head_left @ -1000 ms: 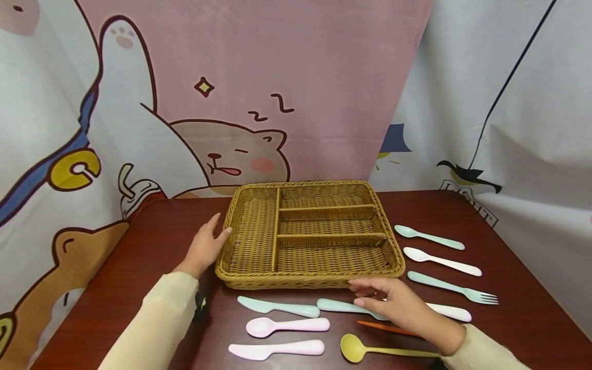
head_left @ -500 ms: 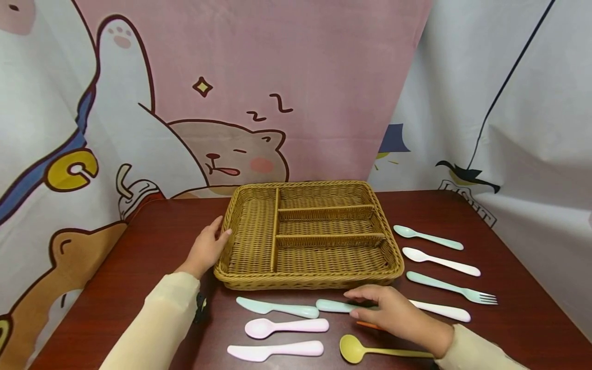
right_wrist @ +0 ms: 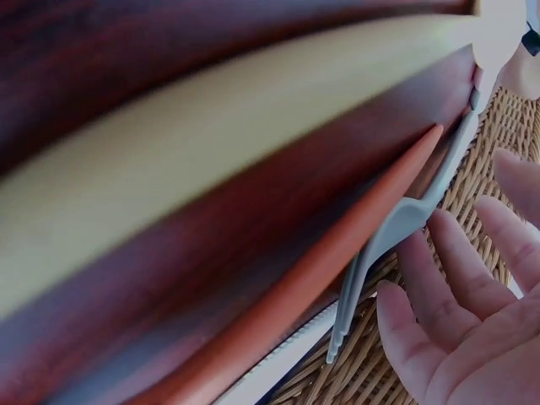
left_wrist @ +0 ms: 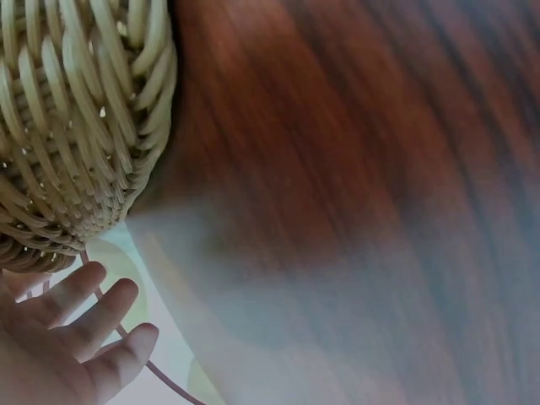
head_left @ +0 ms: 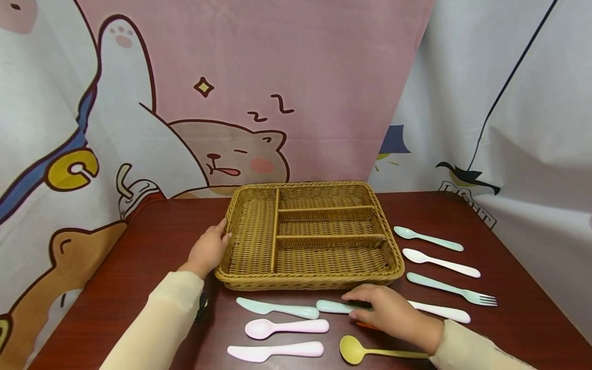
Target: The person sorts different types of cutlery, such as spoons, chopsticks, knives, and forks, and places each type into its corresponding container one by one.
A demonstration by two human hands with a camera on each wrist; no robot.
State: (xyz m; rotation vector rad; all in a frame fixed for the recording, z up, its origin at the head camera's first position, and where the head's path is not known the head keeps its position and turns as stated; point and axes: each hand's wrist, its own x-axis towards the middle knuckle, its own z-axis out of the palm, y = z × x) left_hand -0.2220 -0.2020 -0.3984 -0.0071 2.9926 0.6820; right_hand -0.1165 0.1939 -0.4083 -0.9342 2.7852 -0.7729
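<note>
My left hand rests at the left rim of a divided wicker basket. In the left wrist view its fingers are loosely spread beside the wicker side. My right hand is over a mint-green fork, hiding most of it; the handle end shows to its left. In the right wrist view the fingers lie relaxed next to the fork's neck, and whether they touch it I cannot tell. An orange pointed stick lies beside the fork, mostly hidden in the head view.
Before the basket lie a mint knife, a pink spoon, a pink knife and a yellow ladle. To the right are a mint spoon, a white spoon, another mint fork and a white handle.
My right hand has moved slightly left and down from the basket's front edge, over the fork. My left hand has come closer against the basket's left rim.
</note>
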